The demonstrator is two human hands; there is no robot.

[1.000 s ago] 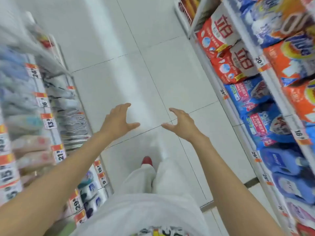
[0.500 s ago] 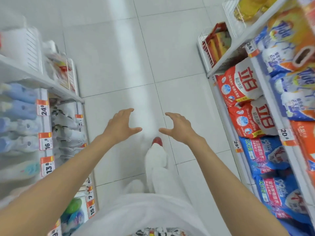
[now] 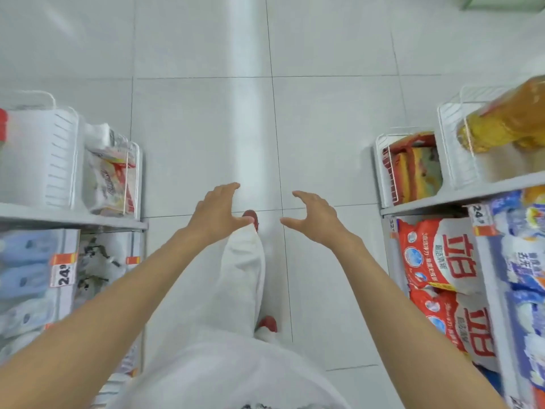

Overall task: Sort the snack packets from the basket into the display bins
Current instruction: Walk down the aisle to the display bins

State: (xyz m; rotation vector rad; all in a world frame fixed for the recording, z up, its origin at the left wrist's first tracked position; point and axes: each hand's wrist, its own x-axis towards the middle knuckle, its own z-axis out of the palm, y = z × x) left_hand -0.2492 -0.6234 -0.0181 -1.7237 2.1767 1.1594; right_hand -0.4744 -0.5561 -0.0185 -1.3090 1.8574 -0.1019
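**Though both hands are out, neither holds a packet**

As I scan from the left, a white slatted bin (image 3: 59, 160) sits on the left shelf, wrapped packets (image 3: 109, 175) just beside it. My left hand (image 3: 219, 215) hangs over the floor, fingers spread and loosely bent, empty. Right hand (image 3: 317, 219), same: spread, gripping nothing. Far right, a wire bin (image 3: 380, 172) holds red and yellow packets (image 3: 415, 169). No basket in view, so I judge the sorting is not under way here.
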